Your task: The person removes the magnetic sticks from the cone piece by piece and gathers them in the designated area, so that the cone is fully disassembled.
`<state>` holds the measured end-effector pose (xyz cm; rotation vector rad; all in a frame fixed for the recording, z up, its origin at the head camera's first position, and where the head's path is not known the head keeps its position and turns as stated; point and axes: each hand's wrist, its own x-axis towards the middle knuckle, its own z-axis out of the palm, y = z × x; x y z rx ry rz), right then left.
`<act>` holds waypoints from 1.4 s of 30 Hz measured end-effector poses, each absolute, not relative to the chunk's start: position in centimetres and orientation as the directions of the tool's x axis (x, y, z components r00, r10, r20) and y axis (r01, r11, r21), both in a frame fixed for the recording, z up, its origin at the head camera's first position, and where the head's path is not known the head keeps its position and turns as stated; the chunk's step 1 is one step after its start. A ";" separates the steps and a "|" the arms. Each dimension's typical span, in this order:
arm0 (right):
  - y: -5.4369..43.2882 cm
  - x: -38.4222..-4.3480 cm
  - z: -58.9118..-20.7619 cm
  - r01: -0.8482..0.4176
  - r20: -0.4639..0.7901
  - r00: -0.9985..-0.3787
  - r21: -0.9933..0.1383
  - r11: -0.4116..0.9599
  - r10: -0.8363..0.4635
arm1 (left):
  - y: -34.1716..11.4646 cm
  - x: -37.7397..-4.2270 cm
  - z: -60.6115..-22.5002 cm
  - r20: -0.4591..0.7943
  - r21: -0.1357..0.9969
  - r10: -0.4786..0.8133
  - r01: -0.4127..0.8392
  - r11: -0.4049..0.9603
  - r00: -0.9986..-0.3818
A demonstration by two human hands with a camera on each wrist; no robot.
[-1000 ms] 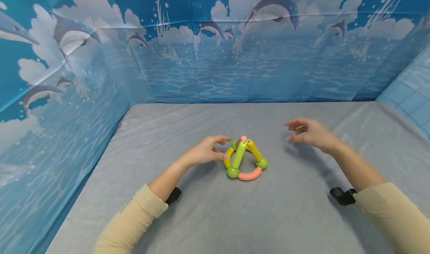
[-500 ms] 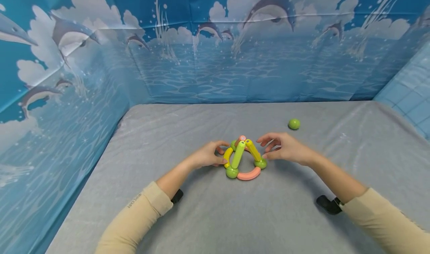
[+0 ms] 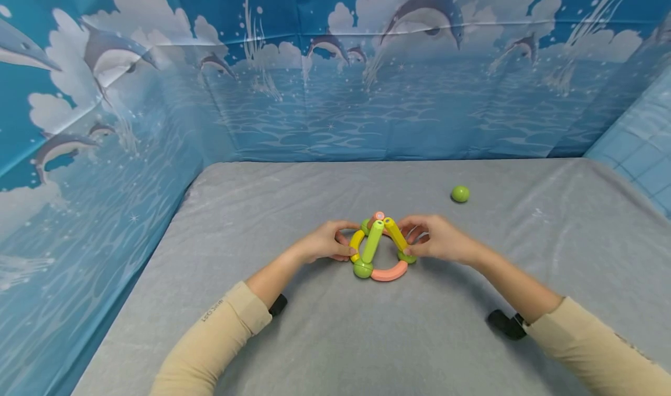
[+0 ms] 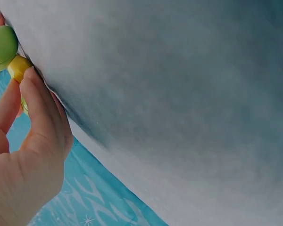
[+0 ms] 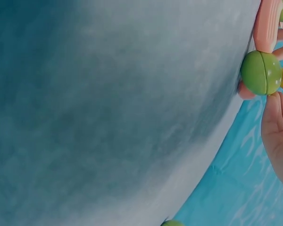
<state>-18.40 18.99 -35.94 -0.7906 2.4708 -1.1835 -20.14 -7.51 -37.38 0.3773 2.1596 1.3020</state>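
A frame of magnetic building rods and balls sits on the grey cloth in the head view. Its base has a yellow curved rod (image 3: 356, 244), a pink curved rod (image 3: 390, 272) and green balls. A light green rod (image 3: 373, 241), a yellow straight rod (image 3: 395, 234) and a pink rod (image 3: 380, 216) lean together at the top. My left hand (image 3: 326, 242) pinches the yellow curved rod between thumb and fingers, as the left wrist view shows. On the opposite side my right hand (image 3: 440, 240) holds the green ball (image 5: 260, 72) at the yellow rod's foot, its far fingers partly hidden.
A loose green ball (image 3: 460, 194) lies on the cloth (image 3: 335, 338) behind and to the right of the frame. Blue dolphin-print curtains (image 3: 335, 110) stand along the back and left edges of the table. A black wrist camera (image 3: 506, 325) hangs beneath my right forearm.
My right hand has left the loose green ball at the back right and moved left onto the frame's right corner. My left hand has closed its fingers on the yellow curved rod.
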 end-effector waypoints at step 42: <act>18.8 -17.2 -36.9 -0.586 0.240 -0.744 -0.684 0.435 -0.624 | -7.1 -20.0 -37.6 -0.349 0.869 0.460 -0.097 0.486 -0.817</act>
